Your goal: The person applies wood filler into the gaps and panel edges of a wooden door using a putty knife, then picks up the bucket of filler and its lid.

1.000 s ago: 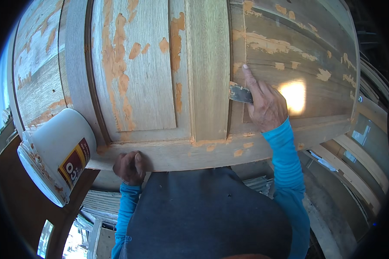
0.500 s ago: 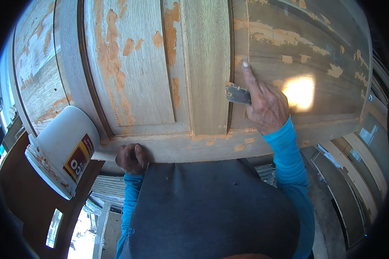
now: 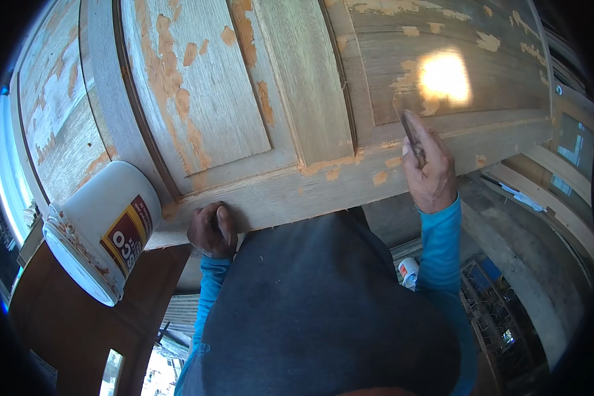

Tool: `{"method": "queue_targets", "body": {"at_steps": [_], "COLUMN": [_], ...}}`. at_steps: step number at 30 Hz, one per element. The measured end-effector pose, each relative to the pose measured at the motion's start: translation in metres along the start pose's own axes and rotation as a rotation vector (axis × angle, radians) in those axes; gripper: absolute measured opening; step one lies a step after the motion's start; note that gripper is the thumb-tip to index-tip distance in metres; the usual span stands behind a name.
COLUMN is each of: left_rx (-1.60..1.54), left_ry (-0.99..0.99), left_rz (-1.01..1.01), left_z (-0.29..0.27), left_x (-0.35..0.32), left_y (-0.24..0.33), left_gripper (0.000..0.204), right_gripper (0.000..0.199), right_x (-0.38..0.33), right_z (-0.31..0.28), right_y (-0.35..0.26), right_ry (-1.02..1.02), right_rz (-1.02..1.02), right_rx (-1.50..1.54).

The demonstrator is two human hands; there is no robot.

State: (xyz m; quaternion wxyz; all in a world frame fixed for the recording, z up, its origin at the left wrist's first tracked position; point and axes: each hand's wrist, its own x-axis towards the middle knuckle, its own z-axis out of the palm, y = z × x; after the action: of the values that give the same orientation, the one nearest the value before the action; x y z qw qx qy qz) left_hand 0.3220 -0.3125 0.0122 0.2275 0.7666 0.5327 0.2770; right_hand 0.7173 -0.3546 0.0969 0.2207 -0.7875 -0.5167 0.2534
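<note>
My right hand (image 3: 432,165) is closed round a putty knife (image 3: 408,130), which is seen almost edge-on. Its tip is at the lower right panel of a wooden door (image 3: 323,86), near a patch of orange-tan filler (image 3: 406,79). Filler also lies in strips and blotches over the other panels and along the rails. My left hand (image 3: 213,230) rests curled on the door's near edge, thumb on top; whatever its fingers may hold is hidden. Beside it, a white tub (image 3: 109,198) lies tilted, with filler smeared round its rim.
A brown board (image 3: 59,303) stands below the tub. Under the door at right are a small white container (image 3: 408,270) and a dark crate-like rack (image 3: 498,310). Wooden boards (image 3: 541,208) lean at the far right. Bright light reflects off the right panel.
My right hand has moved down and right, toward the near edge of the right panel. The putty knife has turned from flat to edge-on. The view has shifted slightly; my left hand stays at the edge.
</note>
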Motion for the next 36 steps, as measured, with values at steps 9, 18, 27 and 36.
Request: {"method": "queue_targets", "body": {"at_steps": [9,18,27,36], "left_rx": [-0.221,-0.139,-0.078,0.203], "left_ry": [-0.091,0.224,0.215,0.155], "left_rz": [-0.019,-0.201,-0.174,-0.364], "left_z": [-0.039,-0.089,-0.074,-0.060], "left_x": [-0.006,-0.042,-0.042,-0.069], "left_y": [-0.014,-0.083,-0.092,-0.093], "left_gripper": [0.019,0.020,0.017,0.025], "right_gripper": [0.052,0.048,0.046,0.050], "right_x": [-0.093,-0.158,-0.150,-0.096], "right_z": [0.028,0.060,0.073,0.049], "right_y": [-0.023,-0.039,0.019,0.075], "right_ry": [0.031,0.103,0.578,0.853], "right_rz": [-0.052,0.064,0.390,0.544], "right_rx": [0.002,0.052,0.300,0.412]}}
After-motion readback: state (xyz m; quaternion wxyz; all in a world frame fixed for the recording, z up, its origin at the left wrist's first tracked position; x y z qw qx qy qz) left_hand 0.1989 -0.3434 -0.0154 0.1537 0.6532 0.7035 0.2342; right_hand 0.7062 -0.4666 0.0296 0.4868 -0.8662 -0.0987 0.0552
